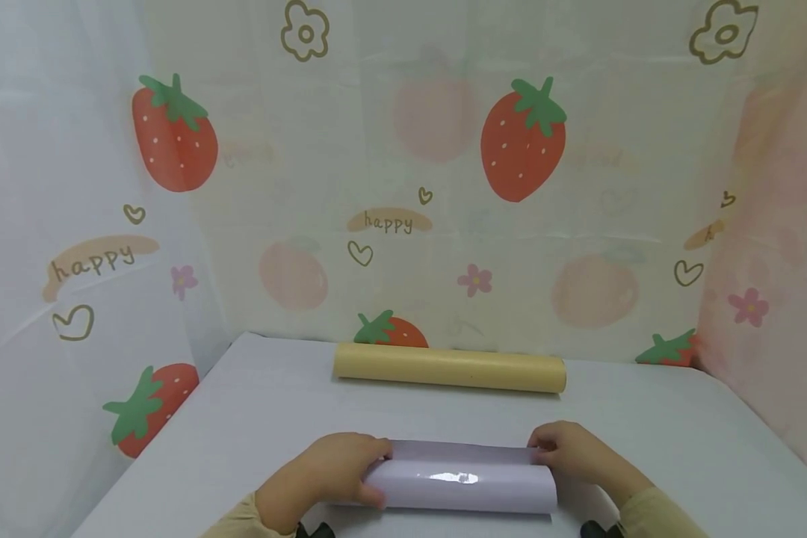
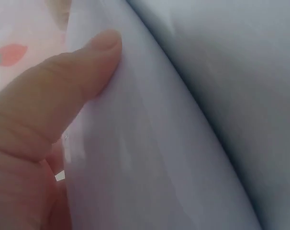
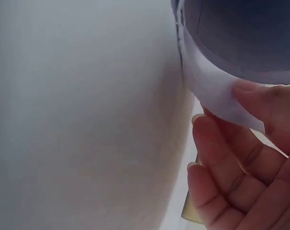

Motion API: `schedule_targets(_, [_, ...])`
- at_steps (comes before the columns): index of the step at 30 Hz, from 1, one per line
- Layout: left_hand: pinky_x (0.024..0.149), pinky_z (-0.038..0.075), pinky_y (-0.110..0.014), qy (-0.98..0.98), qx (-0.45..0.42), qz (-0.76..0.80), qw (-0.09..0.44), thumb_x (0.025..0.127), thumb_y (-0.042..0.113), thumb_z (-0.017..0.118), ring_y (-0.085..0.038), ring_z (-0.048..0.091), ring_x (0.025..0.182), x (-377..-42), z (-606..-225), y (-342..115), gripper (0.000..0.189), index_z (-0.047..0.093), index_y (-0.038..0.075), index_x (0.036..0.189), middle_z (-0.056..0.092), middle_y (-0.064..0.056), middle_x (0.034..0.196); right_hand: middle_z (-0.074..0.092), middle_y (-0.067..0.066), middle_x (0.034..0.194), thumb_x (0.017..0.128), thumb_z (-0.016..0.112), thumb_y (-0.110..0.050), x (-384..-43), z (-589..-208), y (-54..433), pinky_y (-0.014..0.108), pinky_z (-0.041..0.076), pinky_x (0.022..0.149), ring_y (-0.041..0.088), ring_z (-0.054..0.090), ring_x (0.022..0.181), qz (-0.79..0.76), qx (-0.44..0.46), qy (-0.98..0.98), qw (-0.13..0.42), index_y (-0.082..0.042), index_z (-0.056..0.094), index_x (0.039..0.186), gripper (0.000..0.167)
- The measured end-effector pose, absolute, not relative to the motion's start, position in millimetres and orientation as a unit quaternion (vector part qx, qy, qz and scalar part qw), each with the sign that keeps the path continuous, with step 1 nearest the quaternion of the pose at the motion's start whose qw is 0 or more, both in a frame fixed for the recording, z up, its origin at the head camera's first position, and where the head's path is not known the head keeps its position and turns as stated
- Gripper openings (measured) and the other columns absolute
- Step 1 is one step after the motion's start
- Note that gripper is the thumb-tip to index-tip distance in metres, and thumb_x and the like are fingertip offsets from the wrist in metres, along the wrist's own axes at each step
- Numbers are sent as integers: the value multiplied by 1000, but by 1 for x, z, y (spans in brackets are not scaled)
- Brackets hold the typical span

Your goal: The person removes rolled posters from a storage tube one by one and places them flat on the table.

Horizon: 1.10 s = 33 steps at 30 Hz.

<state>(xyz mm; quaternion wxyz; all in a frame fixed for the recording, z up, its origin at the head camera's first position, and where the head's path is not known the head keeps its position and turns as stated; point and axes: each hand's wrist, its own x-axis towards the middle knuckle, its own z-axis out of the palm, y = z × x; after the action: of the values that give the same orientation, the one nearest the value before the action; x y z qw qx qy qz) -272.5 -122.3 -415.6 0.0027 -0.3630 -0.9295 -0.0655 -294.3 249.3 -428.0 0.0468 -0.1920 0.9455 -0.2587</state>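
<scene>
A glossy pale sheet rolled into a tube point(image 1: 474, 489) lies crosswise near the front of the table, its far edge point(image 1: 460, 452) standing up as a loose flap behind the roll. My left hand point(image 1: 332, 467) grips the left end, thumb point(image 2: 83, 81) laid on the glossy face and fingers mostly hidden behind it. At the right end, my right hand point(image 1: 571, 452) pinches the flap's edge point(image 3: 219, 93). In the right wrist view its thumb point(image 3: 264, 108) is on one side of the sheet and curled fingers are on the other; the roll's hollow end shows above.
A tan cardboard-coloured tube point(image 1: 450, 368) lies crosswise at the back of the white table point(image 1: 255, 411). Behind it hangs a curtain point(image 1: 350, 149) printed with strawberries, and more curtain encloses the left and right sides.
</scene>
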Motion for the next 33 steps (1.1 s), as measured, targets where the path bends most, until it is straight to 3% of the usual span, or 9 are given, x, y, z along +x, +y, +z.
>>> schedule_targets(10, [76, 46, -29, -927, -371, -46, 28, 63, 52, 76, -6, 53, 84, -274, -419, -119, 57, 59, 24, 109, 51, 10, 96, 54, -1, 63, 81, 63, -7, -298, -428, 250, 29, 40, 53, 15, 49, 60, -316, -144, 934, 89, -11, 62, 73, 9])
schedule_targets(23, [74, 47, -31, -929, -365, -46, 43, 63, 40, 79, -7, 57, 85, -271, -416, -118, 56, 51, 24, 109, 58, 10, 92, 58, 2, 68, 84, 61, -7, -307, -420, 252, 30, 48, 57, 16, 55, 61, -367, -72, 924, 77, -7, 62, 78, 6])
schedule_targets(30, [82, 46, -33, -929, -365, -50, 42, 69, 49, 71, -12, 57, 97, -270, -414, -119, 60, 52, 21, 118, 59, 5, 107, 58, 2, 68, 85, 60, -7, -311, -414, 254, 31, 49, 58, 16, 56, 60, -381, -76, 918, 73, -6, 62, 79, 7])
schedule_targets(33, [81, 46, -32, -927, -369, -51, 45, 70, 53, 68, -11, 57, 95, -270, -413, -119, 59, 56, 20, 117, 57, 5, 106, 57, 2, 69, 86, 59, -8, -313, -409, 257, 31, 49, 58, 16, 56, 61, -394, -94, 912, 71, -5, 62, 79, 8])
